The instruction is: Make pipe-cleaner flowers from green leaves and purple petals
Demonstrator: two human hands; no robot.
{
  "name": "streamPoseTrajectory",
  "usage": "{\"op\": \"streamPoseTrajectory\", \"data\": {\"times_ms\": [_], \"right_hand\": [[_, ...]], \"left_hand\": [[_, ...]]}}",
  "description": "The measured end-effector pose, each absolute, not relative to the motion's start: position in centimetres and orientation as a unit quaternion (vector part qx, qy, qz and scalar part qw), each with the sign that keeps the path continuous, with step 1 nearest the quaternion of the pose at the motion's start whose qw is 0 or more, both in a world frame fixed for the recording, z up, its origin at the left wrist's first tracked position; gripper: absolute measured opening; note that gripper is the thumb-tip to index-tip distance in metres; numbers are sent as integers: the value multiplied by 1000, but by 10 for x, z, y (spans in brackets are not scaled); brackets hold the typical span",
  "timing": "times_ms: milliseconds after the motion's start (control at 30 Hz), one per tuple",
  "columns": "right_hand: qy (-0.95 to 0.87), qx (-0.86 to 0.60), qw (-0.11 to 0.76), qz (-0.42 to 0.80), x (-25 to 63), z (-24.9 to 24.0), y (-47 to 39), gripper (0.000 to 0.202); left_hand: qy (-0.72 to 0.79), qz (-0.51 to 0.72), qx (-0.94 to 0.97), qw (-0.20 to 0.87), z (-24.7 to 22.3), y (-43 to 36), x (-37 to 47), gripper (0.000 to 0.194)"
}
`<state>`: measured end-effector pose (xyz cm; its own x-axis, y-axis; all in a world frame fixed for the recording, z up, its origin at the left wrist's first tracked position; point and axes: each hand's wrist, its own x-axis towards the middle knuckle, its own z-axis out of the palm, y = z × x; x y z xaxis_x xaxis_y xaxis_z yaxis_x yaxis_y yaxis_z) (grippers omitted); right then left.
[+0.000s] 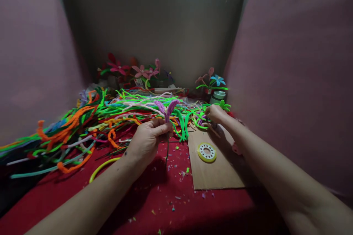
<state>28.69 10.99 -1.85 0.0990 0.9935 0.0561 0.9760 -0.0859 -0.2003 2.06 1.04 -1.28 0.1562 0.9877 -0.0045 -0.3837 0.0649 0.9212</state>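
Above the bench, holds a purple flower in the left hand, fingers clamped: petals on, lower wire bare, leafless. Reaches with the right hand among fuzzy sticks beside cardboard; cannot tell those fingers' state.

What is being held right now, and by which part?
The left hand grips the purple fuzzy flower at its base, above the dark stem; the right hand's hold cannot be told.

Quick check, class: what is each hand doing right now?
Left hand: closed, holding the purple fuzzy flower by its base.
Right hand: at the pile's right end; whether it grips anything cannot be told.
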Motion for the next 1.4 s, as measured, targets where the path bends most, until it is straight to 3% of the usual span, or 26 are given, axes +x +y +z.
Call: {"op": "streamPoseTrajectory", "data": {"times_ms": [200,333,433,600,900,1000,1067,1133,1267,1400], "right_hand": [[-711,-700,45,44,288,-27,122,25],[-739,-671,56,26,289,-25,120,38],[-750,-657,82,-3,290,-22,115,34],[-738,-655,156,-51,299,-19,106,20],[-668,-627,393,-79,307,-1,88,27],[-643,-590,488,-21,291,6,69,26],[-592,-484,629,142,273,9,51,22],[-533,-388,703,266,252,10,31,24],[-439,-323,720,429,213,4,-2,27],[-432,-293,731,440,192,-7,-17,34]], "left_hand": [[363,526,456,619,-17,13,21,15],[373,521,457,617,-16,13,21,12],[376,521,458,614,-16,11,21,11],[378,519,457,616,-15,11,22,13],[352,510,414,667,-18,15,24,12],[348,515,358,697,-17,13,26,10],[333,522,325,715,-16,10,27,11],[313,520,309,732,-15,6,30,14],[286,479,337,758,-13,-5,34,18],[285,427,398,760,-13,-11,37,15]]}}
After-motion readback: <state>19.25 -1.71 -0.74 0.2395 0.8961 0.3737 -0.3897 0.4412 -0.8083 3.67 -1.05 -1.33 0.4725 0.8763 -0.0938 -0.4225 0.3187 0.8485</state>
